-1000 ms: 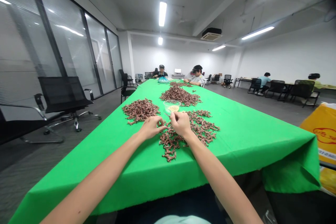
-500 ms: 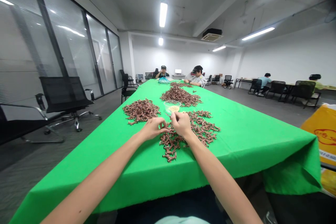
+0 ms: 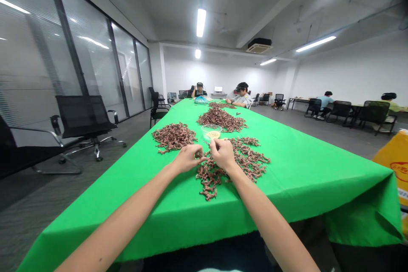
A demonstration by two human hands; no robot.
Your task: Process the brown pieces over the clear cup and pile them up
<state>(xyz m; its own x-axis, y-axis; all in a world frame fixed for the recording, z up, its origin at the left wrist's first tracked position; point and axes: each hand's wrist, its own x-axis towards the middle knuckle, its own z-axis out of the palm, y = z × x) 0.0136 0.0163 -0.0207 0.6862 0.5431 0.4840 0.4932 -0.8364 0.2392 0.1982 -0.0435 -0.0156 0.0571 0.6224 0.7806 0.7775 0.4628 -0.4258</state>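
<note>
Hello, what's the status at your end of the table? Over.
Left hand and right hand close together over a pile of brown twisted pieces; anything held too small to tell. Clear plastic bowl just beyond.

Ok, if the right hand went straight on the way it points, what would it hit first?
Likely the clear bowl ahead of the right hand, though depth is unclear.

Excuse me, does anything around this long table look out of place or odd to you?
The one thing that stands out is the green tablecloth: its near right corner hangs in a loose, bunched fold rather than falling neatly, and its near edge looks frayed.
</note>
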